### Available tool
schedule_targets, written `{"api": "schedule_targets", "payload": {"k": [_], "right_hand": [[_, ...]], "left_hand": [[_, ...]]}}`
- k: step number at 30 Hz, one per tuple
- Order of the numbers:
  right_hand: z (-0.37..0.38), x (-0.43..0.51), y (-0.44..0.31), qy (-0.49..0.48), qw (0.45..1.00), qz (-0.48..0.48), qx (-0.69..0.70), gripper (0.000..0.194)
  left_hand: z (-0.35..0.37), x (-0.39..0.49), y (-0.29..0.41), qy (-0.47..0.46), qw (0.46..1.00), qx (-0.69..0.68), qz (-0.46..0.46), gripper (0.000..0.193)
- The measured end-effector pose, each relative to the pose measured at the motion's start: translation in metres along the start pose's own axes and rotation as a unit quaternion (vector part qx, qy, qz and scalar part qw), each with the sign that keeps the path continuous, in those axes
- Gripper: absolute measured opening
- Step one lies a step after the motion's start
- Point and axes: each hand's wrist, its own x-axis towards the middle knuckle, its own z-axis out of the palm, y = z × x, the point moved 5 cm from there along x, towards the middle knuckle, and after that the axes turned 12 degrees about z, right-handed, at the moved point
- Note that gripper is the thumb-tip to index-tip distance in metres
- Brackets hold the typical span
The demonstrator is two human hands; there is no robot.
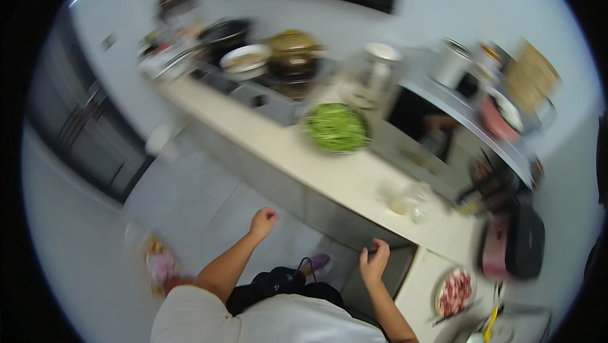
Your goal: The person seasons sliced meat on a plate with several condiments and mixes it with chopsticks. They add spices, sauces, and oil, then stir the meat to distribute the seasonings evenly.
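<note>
My left hand (pixel 263 223) hangs over the floor in front of my body, its fingers curled in, and nothing shows in it. Near the counter's front edge is my right hand (pixel 375 263), with thumb and fingers apart around empty air. Beyond both hands, a bowl of shredded green vegetable (pixel 338 128) stands on the pale counter (pixel 304 162). To the right, a plate of cut raw meat (pixel 455 293) rests on the side counter. Clear glass or plastic containers (pixel 411 203), blurred, sit between them.
A gas stove (pixel 266 101) carries a lidded amber pot (pixel 294 51) and a white bowl (pixel 245 59). A rice cooker (pixel 513 241) fills the counter's corner. Beneath a laden metal shelf (pixel 446 91) is a dark-fronted appliance. A pan (pixel 475 333) is at lower right.
</note>
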Motion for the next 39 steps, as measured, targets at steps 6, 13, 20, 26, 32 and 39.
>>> {"api": "schedule_targets", "payload": {"k": [6,13,20,26,32,39], "right_hand": [[0.136,-0.067,-0.014,-0.368,0.925,-0.082,-0.057,0.026],[0.273,-0.119,-0.023,-0.616,0.705,-0.187,-0.296,0.035],[0.457,-0.196,-0.142,-0.638,0.592,-0.375,-0.317,0.038],[0.609,-0.347,-0.278,-0.636,0.468,-0.558,-0.255,0.027],[0.706,-0.543,-0.347,-0.671,0.337,-0.606,-0.262,0.022],[0.742,-0.738,-0.198,-0.759,0.236,-0.54,-0.276,0.026]], "left_hand": [[-0.129,-0.233,-0.168,-0.06,0.942,0.209,-0.255,0.044],[-0.229,-0.53,-0.228,0.22,0.786,0.116,-0.566,0.042],[-0.248,-0.606,-0.243,0.213,0.761,0.08,-0.608,0.04],[-0.298,-0.584,-0.213,0.512,0.717,0.015,-0.473,0.032],[-0.207,-0.61,-0.176,0.594,0.563,-0.074,-0.569,0.03],[-0.027,-0.587,-0.131,0.549,0.34,-0.208,-0.735,0.033]]}}
